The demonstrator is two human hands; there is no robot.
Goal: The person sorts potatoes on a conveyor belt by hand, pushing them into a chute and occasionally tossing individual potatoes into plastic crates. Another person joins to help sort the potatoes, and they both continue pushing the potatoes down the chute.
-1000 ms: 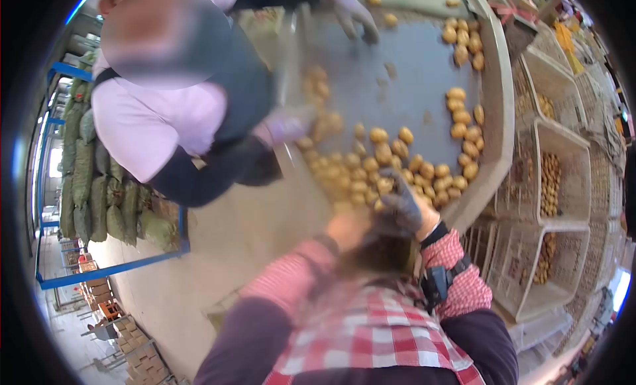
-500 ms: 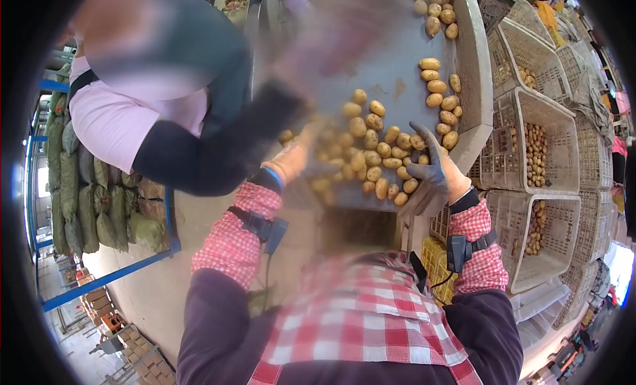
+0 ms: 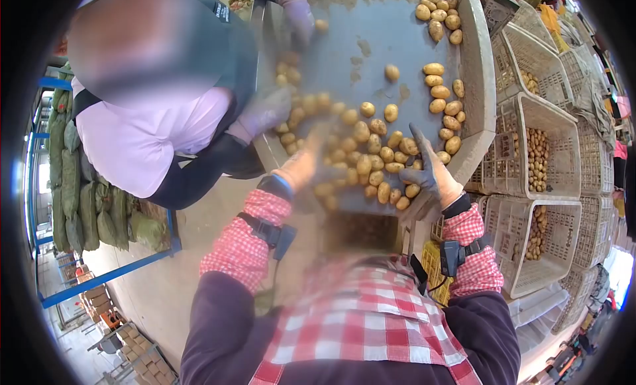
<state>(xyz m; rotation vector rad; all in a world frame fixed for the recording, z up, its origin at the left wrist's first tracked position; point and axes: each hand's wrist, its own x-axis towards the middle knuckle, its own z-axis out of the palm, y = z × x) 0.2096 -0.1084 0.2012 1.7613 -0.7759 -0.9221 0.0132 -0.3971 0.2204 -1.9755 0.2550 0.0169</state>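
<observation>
Many yellow-brown potatoes (image 3: 375, 161) lie on a grey-blue table surface (image 3: 371, 47) with raised edges. My left hand (image 3: 308, 161), in a dark-fingered glove, is at the left side of the pile, its fingers smeared by motion among blurred potatoes. At the right side of the pile, my right hand (image 3: 430, 167), also gloved, has thumb and fingers spread apart, touching potatoes at its palm side. A co-worker's gloved hands (image 3: 265, 113) are at the table's left edge, near other potatoes.
A co-worker (image 3: 152, 120) leans in from the left. Plastic crates (image 3: 546, 146) holding potatoes stand along the right. Filled green sacks (image 3: 89, 206) sit on a blue rack at the left. A dark opening (image 3: 364, 231) lies below the table's near edge.
The co-worker's arm has drawn back left from over the table, uncovering more potatoes there. My left hand has shifted slightly right; my right hand has moved slightly left.
</observation>
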